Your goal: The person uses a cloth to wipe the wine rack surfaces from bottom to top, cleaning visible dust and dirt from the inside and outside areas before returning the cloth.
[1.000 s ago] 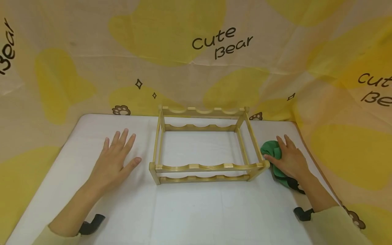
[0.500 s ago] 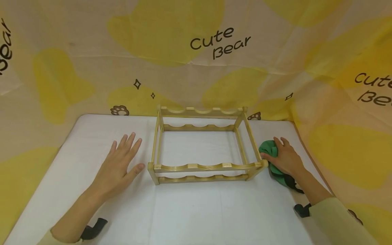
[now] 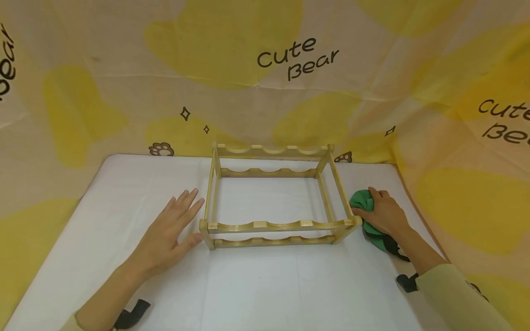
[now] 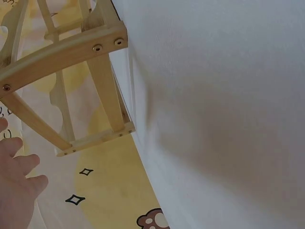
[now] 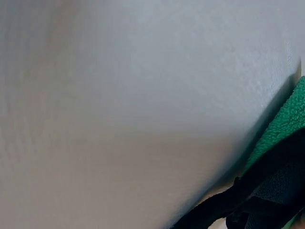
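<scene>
A pale wooden rack with scalloped rails stands mid-table, and its end frame shows up close in the left wrist view. My left hand is beside the rack's left end, fingers spread and extended, thumb tip right at the front left post. In the left wrist view, the fingertips of the left hand show below the frame. To the right of the rack, my right hand grips a green terry cloth between thumb and fingers. Black material lies along the green cloth in the right wrist view.
A white-covered table bears everything. Yellow patterned fabric with "Cute Bear" lettering rises behind the table and at both sides. Dark curved pieces show beneath both wrists.
My left hand has moved right and toward me, up to the rack's left end. The right-hand fingers have curled in more around the cloth. Rack and cloth stay in place.
</scene>
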Demonstrator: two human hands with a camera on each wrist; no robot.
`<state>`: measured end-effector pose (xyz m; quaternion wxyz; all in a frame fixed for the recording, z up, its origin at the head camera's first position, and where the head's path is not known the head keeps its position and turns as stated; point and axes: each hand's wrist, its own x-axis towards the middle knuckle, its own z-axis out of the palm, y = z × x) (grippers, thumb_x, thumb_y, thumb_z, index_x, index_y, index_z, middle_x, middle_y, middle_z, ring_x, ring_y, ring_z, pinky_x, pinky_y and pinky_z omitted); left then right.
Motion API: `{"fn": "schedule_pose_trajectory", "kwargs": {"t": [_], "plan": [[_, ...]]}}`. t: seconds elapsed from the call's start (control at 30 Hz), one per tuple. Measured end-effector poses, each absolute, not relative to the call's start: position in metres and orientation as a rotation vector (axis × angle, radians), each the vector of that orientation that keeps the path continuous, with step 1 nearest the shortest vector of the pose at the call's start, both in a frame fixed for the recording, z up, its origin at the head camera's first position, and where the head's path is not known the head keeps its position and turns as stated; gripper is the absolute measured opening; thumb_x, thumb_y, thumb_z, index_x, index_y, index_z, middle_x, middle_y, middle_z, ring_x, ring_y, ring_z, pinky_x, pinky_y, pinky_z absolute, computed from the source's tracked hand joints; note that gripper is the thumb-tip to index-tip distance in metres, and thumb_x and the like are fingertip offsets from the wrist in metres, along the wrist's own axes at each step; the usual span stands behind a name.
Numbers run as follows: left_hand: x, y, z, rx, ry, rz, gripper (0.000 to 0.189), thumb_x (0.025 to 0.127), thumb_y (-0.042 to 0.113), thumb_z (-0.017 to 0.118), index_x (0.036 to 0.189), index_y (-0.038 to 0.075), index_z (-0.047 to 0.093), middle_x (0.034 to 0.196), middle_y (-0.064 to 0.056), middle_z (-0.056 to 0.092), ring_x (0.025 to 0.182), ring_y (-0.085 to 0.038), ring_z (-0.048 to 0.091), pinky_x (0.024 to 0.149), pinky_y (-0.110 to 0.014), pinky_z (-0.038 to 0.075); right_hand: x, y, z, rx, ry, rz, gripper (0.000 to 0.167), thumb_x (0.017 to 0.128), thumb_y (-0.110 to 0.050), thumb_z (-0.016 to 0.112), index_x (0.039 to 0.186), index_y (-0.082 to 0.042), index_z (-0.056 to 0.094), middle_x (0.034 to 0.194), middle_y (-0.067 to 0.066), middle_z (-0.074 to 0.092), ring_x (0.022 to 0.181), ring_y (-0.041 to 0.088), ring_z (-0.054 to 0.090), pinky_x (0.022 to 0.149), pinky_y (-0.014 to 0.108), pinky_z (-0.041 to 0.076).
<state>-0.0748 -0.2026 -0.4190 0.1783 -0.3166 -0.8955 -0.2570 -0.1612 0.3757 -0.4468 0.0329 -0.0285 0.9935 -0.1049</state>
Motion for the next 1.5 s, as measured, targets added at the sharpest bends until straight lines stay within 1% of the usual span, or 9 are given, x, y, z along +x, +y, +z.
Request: {"fn": "schedule_pose_trajectory", "kwargs": {"t": [0.13,0.27,0.43,0.6,0.8,1.03,1.27,1.37,1.5], "plan": [[-0.074,-0.198,-0.421,-0.932,-2.468,-0.762,0.071,0.109,0.058,0.04,0.158,0.006,0.045,0.165,-0.019,0.038,0.155,-0.036,0.03,0.131,-0.038,0.013,-0.162,0.374,-0.446,-0.07,3.042,-0.351,0.098,0.094,-0.054,0.071,0.153,0.015,0.034,0.138,0.048,0.042,0.115,0.063,0.054,0.088,0.075,0.051],[-0.073,-0.195,-0.422,-0.944,-2.425,-0.784,0.071,0.109,0.058,0.04,0.153,0.004,0.052,0.164,-0.018,0.04,0.154,-0.035,0.033,0.13,-0.033,0.017,-0.163,0.373,-0.445,-0.06,3.037,-0.383,0.091,0.094,-0.045,0.072,0.151,0.016,0.036,0.136,0.048,0.043,0.113,0.062,0.055,0.089,0.074,0.051],[-0.073,-0.192,-0.424,-0.942,-2.388,-0.821,0.07,0.109,0.057,0.042,0.148,0.001,0.056,0.161,-0.019,0.045,0.152,-0.033,0.037,0.128,-0.028,0.019,-0.162,0.371,-0.442,-0.064,3.036,-0.439,0.083,0.094,-0.035,0.072,0.149,0.017,0.038,0.135,0.048,0.044,0.11,0.062,0.057,0.088,0.073,0.051],[-0.072,-0.19,-0.426,-0.921,-2.373,-0.859,0.069,0.108,0.058,0.045,0.147,0.002,0.058,0.159,-0.017,0.047,0.151,-0.033,0.039,0.126,-0.024,0.021,-0.164,0.371,-0.442,-0.066,3.034,-0.484,0.076,0.094,-0.027,0.07,0.148,0.017,0.039,0.135,0.047,0.044,0.108,0.059,0.058,0.087,0.071,0.052],[-0.071,-0.191,-0.427,-0.894,-2.4,-0.879,0.068,0.108,0.058,0.045,0.147,0.004,0.059,0.159,-0.015,0.049,0.152,-0.031,0.038,0.125,-0.021,0.021,-0.165,0.371,-0.442,-0.062,3.04,-0.518,0.072,0.094,-0.024,0.069,0.147,0.017,0.042,0.133,0.046,0.047,0.106,0.056,0.06,0.084,0.069,0.054],[-0.071,-0.19,-0.427,-0.887,-2.377,-0.914,0.065,0.108,0.056,0.047,0.144,0.003,0.061,0.158,-0.015,0.05,0.15,-0.034,0.04,0.125,-0.022,0.023,-0.163,0.373,-0.439,-0.054,3.043,-0.574,0.068,0.095,-0.022,0.069,0.147,0.014,0.045,0.133,0.042,0.051,0.103,0.047,0.06,0.082,0.063,0.054],[-0.07,-0.189,-0.426,-0.882,-2.361,-0.972,0.063,0.109,0.053,0.049,0.14,0.0,0.064,0.158,-0.016,0.049,0.15,-0.034,0.041,0.125,-0.025,0.025,-0.158,0.372,-0.43,-0.075,3.078,-0.639,0.067,0.094,-0.021,0.072,0.146,0.012,0.048,0.131,0.039,0.053,0.107,0.047,0.059,0.086,0.065,0.052],[-0.07,-0.188,-0.425,-0.878,-2.356,-0.998,0.064,0.108,0.053,0.05,0.139,-0.001,0.064,0.158,-0.016,0.05,0.151,-0.032,0.04,0.125,-0.026,0.026,-0.156,0.373,-0.425,-0.079,3.107,-0.668,0.065,0.094,-0.02,0.072,0.146,0.011,0.049,0.129,0.038,0.055,0.104,0.046,0.059,0.085,0.065,0.052],[-0.071,-0.186,-0.426,-0.871,-2.313,-1.007,0.064,0.108,0.053,0.05,0.136,-0.002,0.066,0.154,-0.017,0.053,0.148,-0.032,0.044,0.124,-0.026,0.029,-0.155,0.374,-0.417,-0.081,3.144,-0.686,0.064,0.093,-0.019,0.071,0.146,0.01,0.05,0.128,0.036,0.056,0.101,0.044,0.059,0.082,0.061,0.053]]}}
